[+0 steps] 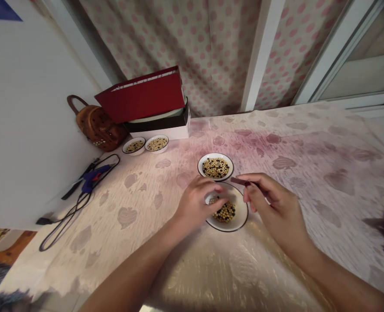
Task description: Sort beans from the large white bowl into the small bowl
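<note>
Two white dark-rimmed bowls stand in front of me on the table. The nearer bowl holds a heap of small round yellow and black pieces, like beans or beads. Just behind it, the farther bowl holds more of the same mix. My left hand hovers at the near bowl's left side, thumb and fingers apart, with nothing visible between them. To the right of that bowl, my right hand pinches a small flat reddish-brown strip, its tip pointing left between the two bowls.
At the back left, two more bowls, one left and one right, hold similar pieces. Behind them sit a red-lidded box and a brown backpack. A blue glue gun with a looped black cord lies along the left edge.
</note>
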The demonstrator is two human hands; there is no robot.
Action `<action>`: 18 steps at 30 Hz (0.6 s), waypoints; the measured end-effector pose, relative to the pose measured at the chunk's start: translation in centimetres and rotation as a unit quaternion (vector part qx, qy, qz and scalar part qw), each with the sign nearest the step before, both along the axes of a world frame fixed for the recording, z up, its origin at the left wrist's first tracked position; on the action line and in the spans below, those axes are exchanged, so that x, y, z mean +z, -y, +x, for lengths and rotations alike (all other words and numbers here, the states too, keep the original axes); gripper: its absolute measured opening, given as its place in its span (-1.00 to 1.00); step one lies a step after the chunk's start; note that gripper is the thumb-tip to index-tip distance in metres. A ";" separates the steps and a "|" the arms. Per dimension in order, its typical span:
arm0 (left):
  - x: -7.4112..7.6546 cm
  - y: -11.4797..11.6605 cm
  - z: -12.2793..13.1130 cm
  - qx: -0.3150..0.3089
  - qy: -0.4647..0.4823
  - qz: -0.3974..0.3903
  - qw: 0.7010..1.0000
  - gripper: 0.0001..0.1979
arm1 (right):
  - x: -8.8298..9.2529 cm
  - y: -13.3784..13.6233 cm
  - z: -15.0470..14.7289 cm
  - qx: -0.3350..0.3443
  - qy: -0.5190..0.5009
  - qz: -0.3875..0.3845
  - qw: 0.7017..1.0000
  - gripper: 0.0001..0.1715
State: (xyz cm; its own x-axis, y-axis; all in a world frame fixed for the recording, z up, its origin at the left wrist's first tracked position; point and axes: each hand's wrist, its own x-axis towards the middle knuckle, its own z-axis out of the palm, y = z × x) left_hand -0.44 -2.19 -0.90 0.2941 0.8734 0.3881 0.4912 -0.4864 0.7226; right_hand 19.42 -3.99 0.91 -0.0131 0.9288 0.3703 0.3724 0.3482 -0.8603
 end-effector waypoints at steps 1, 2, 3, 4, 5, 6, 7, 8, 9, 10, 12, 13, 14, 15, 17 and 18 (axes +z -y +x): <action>-0.1 -0.2 -0.1 0.001 -0.014 0.012 1.000 -0.90 | 0.0 -0.1 0.0 0.000 -0.010 -0.003 1.000 -0.78; -0.2 -0.5 -0.3 0.007 -0.021 0.020 1.000 -0.89 | 0.0 -0.1 0.0 -0.001 -0.017 -0.005 1.000 -0.78; -0.3 -0.9 -0.4 0.018 -0.029 0.026 0.999 -0.89 | -0.1 -0.2 0.0 0.000 -0.023 -0.007 1.000 -0.78; -0.2 -1.3 -0.6 0.034 -0.038 0.028 0.998 -0.91 | -0.1 -0.2 0.0 0.000 -0.029 -0.009 1.000 -0.78; -0.1 -1.8 -0.8 0.053 -0.054 0.026 0.997 -0.92 | -0.2 -0.3 0.0 0.001 -0.033 -0.011 0.999 -0.78; 0.1 -2.4 -0.9 0.072 -0.075 0.018 0.994 -0.92 | -0.3 -0.3 -0.1 0.002 -0.037 -0.013 0.999 -0.78; 0.4 -3.0 -0.9 0.088 -0.103 0.005 0.991 -0.93 | -0.3 -0.3 -0.1 0.003 -0.041 -0.015 0.999 -0.78; 0.8 -3.6 -0.9 0.096 -0.133 -0.012 0.986 -0.93 | -0.4 -0.3 -0.1 0.005 -0.045 -0.017 0.999 -0.78; 1.2 -4.1 -0.7 0.095 -0.162 -0.029 0.982 -0.91 | -0.4 -0.3 -0.1 0.006 -0.047 -0.018 0.999 -0.77; 1.7 -4.7 -0.4 0.090 -0.187 -0.042 0.977 -0.88 | -0.5 -0.3 -0.1 0.006 -0.049 -0.020 0.999 -0.77; 2.5 -5.8 0.3 0.079 -0.229 -0.058 0.969 -0.79 | -0.6 -0.3 0.0 0.002 -0.051 -0.022 0.998 -0.76; 2.9 -6.3 0.7 0.072 -0.250 -0.063 0.963 -0.76 | -0.6 -0.4 0.0 0.001 -0.051 -0.023 0.998 -0.76; 3.1 -6.8 1.1 0.063 -0.270 -0.068 0.958 -0.75 | -0.6 -0.5 0.1 -0.002 -0.051 -0.024 0.998 -0.75; 3.2 -7.2 1.4 0.055 -0.287 -0.072 0.954 -0.76 | -0.7 -0.5 0.1 -0.003 -0.050 -0.023 0.998 -0.75; 3.2 -7.7 1.9 0.047 -0.307 -0.076 0.947 -0.83 | -0.8 -0.7 0.2 -0.005 -0.051 -0.019 0.999 -0.75; 3.0 -7.9 1.9 0.048 -0.309 -0.076 0.947 -0.86 | -0.8 -0.8 0.2 -0.006 -0.052 -0.016 0.998 -0.75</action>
